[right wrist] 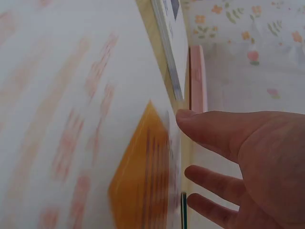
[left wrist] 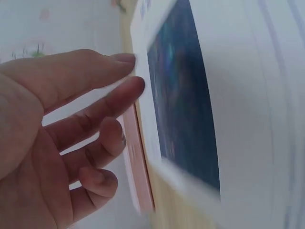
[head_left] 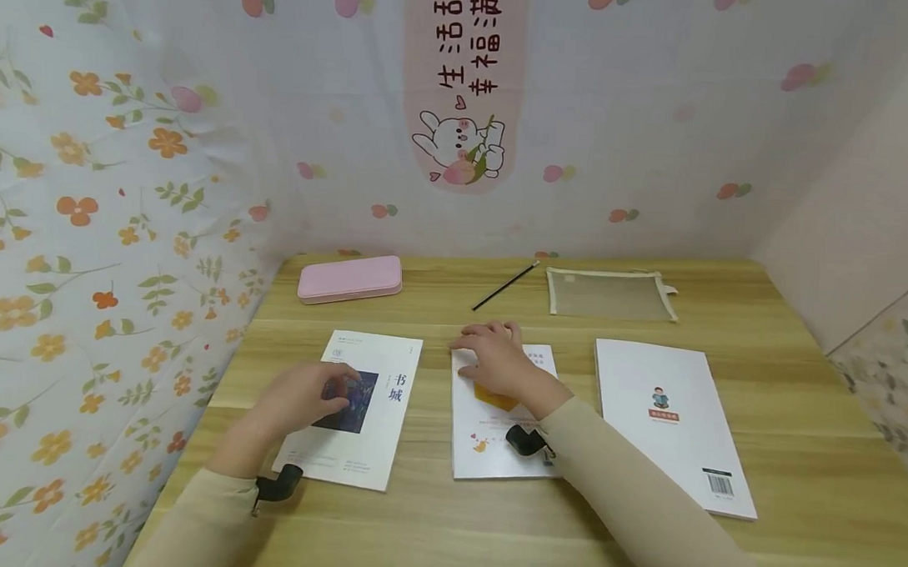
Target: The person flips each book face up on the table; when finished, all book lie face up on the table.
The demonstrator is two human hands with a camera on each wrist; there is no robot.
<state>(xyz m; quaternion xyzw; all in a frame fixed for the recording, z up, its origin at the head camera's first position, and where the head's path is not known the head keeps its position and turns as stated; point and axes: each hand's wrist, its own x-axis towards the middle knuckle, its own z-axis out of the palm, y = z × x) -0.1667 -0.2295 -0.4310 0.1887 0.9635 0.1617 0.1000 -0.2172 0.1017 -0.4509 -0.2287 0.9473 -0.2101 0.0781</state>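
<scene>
On the left lies a white book (head_left: pixel 368 460) with a dark picture on its cover. My left hand (head_left: pixel 303 399) is over that book, its fingers loosely bent and nothing held; in the left wrist view the thumb and fingertips (left wrist: pixel 136 86) are near the cover. A second white book (head_left: pixel 486 451), with an orange shape on it, lies in the middle. Over its far part is my right hand (head_left: pixel 499 364), covering some of the cover. The right wrist view has the thumb (right wrist: pixel 209 126) and fingers spread by the book's edge; whether they touch it I cannot tell.
A third white book (head_left: pixel 666 441) with a barcode lies at the right. Along the back of the wooden table (head_left: pixel 415 524) are a pink case (head_left: pixel 351 280), a dark pencil (head_left: pixel 505 287) and a mesh zip pouch (head_left: pixel 611 296). Patterned cloth (head_left: pixel 318 103) hangs behind.
</scene>
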